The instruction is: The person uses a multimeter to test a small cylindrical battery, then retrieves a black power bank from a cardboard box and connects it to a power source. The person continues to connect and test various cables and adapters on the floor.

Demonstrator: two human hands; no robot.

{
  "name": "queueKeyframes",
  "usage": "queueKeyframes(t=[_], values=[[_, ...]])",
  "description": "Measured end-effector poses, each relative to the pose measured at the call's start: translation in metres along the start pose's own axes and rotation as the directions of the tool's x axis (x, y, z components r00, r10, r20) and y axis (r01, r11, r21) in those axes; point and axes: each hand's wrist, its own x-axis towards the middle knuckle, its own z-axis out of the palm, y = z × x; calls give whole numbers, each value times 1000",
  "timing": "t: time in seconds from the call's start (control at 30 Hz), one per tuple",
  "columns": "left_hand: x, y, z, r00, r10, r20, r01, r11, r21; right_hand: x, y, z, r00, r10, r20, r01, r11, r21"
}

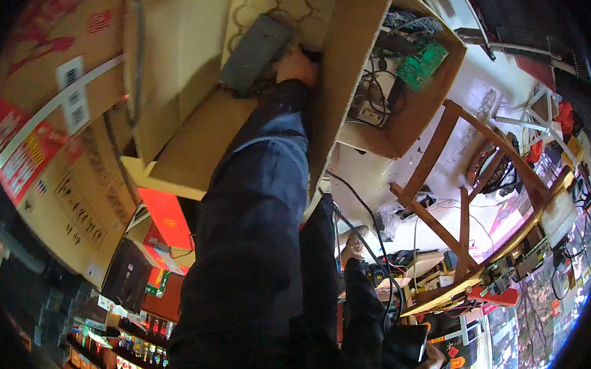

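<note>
My left arm, in a dark sleeve, reaches up into a tall open cardboard box [191, 133]. At its end my left hand [295, 68] is closed at one end of a dark grey, brick-shaped block [257, 51]; its fingertips are mostly hidden. Behind the block lies a pale panel [308, 4] with rows of round marks, against the box's far side. Low on the right, my right hand [431, 361] is partly in view, its fingers bent around the edge of a dark flat object [405, 345] whose kind I cannot make out.
A second carton [433, 105] on the right holds a green circuit board [422, 66] and cables. Large printed cartons [73, 198] stand at left. An upturned wooden stool frame [436, 155] and a cluttered bench edge [490, 274] lie to the right. Black cables [359, 231] hang near my legs.
</note>
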Motion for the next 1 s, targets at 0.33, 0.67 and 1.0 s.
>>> queueKeyframes(t=[0.33, 0.67, 1.0], values=[[18, -42, 6, 963, 123, -242, -177, 960, -216, 3, 17, -12, 992, 107, -71, -105, 994, 31], [-118, -79, -60, 896, 420, 145, -410, 907, -91, -29, 37, -30, 998, -19, 66, 19, 1000, -1], [-406, 29, -108, 845, 452, -286, -513, 836, -196, -81, 83, -73, 900, -330, 285, 317, 944, 94]])
